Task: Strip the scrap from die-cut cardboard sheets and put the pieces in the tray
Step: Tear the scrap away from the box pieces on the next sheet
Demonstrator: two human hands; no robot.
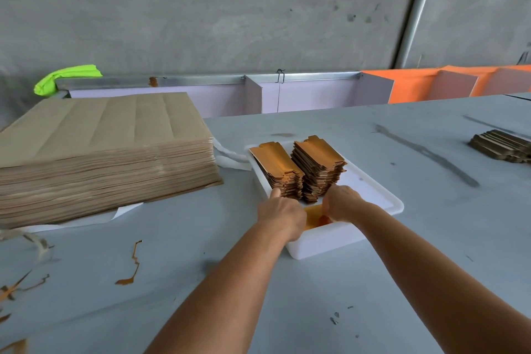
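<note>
A white tray sits mid-table and holds two stacks of orange-brown die-cut pieces, a left stack and a right stack. Both my hands reach into the tray's near end. My left hand and my right hand grip a small batch of orange cardboard pieces between them, low in the tray just in front of the stacks. My left thumb touches the left stack's near end. My fingertips are hidden inside the tray.
A tall pile of uncut brown cardboard sheets lies at the left on white paper. Thin scrap strips litter the near-left table. Another cardboard pile sits far right. A low metal-edged partition runs behind the table.
</note>
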